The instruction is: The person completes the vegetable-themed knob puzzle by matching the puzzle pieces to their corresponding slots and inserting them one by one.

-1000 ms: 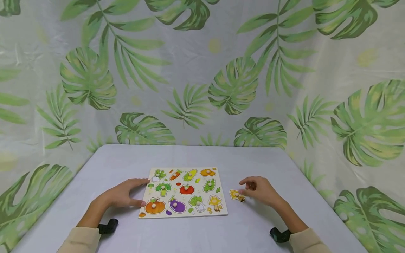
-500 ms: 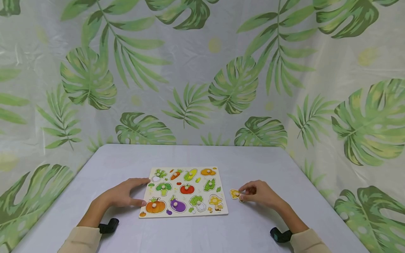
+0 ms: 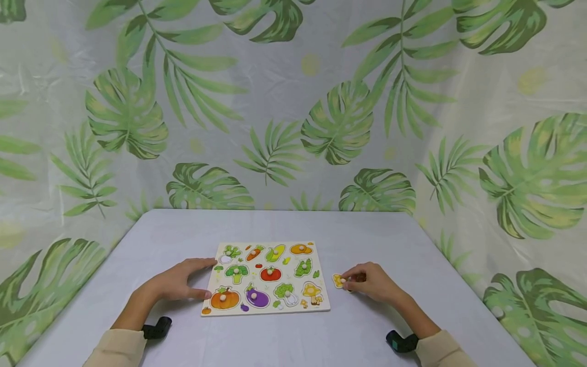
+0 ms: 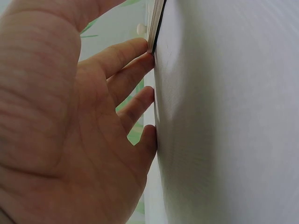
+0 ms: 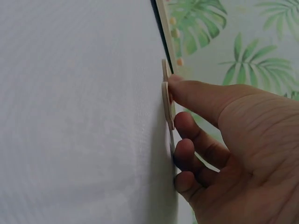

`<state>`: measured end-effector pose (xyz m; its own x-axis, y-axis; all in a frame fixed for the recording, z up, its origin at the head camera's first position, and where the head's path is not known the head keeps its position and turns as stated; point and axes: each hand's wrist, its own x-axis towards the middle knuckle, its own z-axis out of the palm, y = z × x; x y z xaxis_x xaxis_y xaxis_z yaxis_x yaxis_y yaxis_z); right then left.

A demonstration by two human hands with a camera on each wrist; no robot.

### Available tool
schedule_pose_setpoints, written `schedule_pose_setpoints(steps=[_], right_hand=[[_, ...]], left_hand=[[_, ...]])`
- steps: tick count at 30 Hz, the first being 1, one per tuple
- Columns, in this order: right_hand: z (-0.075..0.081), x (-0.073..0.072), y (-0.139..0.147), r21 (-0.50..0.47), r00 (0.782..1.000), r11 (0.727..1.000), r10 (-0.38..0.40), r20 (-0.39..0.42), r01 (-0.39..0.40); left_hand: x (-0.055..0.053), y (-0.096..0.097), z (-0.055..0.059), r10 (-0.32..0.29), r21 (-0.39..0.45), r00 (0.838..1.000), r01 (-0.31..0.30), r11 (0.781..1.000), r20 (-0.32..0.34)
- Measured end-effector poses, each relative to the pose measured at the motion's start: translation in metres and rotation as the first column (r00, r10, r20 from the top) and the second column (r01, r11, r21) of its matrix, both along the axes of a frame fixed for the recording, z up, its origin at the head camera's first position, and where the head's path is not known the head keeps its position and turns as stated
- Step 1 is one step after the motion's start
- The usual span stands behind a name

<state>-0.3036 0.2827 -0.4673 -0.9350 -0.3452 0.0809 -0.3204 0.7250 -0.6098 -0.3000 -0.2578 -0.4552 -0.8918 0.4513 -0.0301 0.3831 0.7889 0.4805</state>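
Note:
A wooden vegetable puzzle board [image 3: 254, 281] lies flat on the table, its knobbed pieces sitting in their places. At its lower right corner a mushroom picture [image 3: 312, 291] shows no knob. My left hand [image 3: 176, 280] rests at the board's left edge, fingers spread; in the left wrist view fingertips touch the board's side [image 4: 155, 28]. To the right of the board, a yellow mushroom puzzle piece [image 3: 338, 280] is pinched at its knob by my right hand [image 3: 373, 282]. The right wrist view shows that piece [image 5: 166, 100] edge-on, close to the tabletop; the fingers partly cover it.
A white-covered table [image 3: 275, 341] spreads around the board. Behind and beside it hangs a leaf-patterned curtain [image 3: 293, 102]. Each wrist carries a black camera, such as the right wrist camera [image 3: 401, 341].
My right hand has moved slightly left and down, its thumb and fingers closing on the mushroom puzzle piece's knob. The left hand and the board have stayed put.

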Motion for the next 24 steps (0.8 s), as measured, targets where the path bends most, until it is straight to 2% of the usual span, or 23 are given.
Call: schedule_pose_setpoints(steps=[13, 24], right_hand=[[-0.002, 0.001, 0.0, 0.016, 0.999, 1.0, -0.027, -0.029, 0.027], [0.009, 0.004, 0.001, 0.007, 1.0, 1.0, -0.013, -0.022, 0.013]], left_hand=[[0.001, 0.0, 0.0, 0.004, 0.0, 1.0, -0.004, 1.0, 0.0], [0.001, 0.0, -0.001, -0.002, -0.003, 1.0, 0.002, 1.0, 0.002]])
